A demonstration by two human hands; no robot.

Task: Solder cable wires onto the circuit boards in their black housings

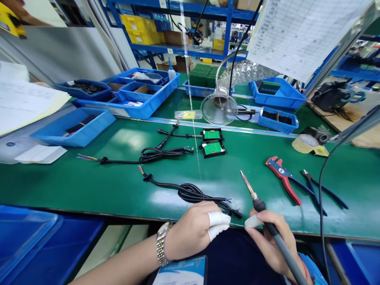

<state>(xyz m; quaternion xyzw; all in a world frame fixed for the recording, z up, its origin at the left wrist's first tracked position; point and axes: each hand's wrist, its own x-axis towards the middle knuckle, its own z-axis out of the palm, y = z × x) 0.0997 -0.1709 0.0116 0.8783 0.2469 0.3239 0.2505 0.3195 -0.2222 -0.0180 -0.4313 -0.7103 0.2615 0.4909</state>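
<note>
My right hand (271, 237) grips a soldering iron (280, 241) by its grey handle, the metal tip pointing up and away over the green bench. White covers wrap some fingertips of both hands. My left hand (196, 225) is closed at the bench's front edge, fingertips together; whatever it may hold is hidden. Just beyond it lies a coiled black cable (191, 192) with bared coloured wires at its ends. Another black cable (154, 155) rests behind that one. Farther back are two small black cases with green circuit boards, a front one (213, 148) and a rear one (211, 135).
Red-handled wire strippers (285, 178) and dark cutting pliers (317, 190) lie to the right, near a tape roll (305, 143). A clear fume funnel (219, 109) stands behind the cases. Blue bins (148, 109) line the back. A black cord (320, 198) hangs at right.
</note>
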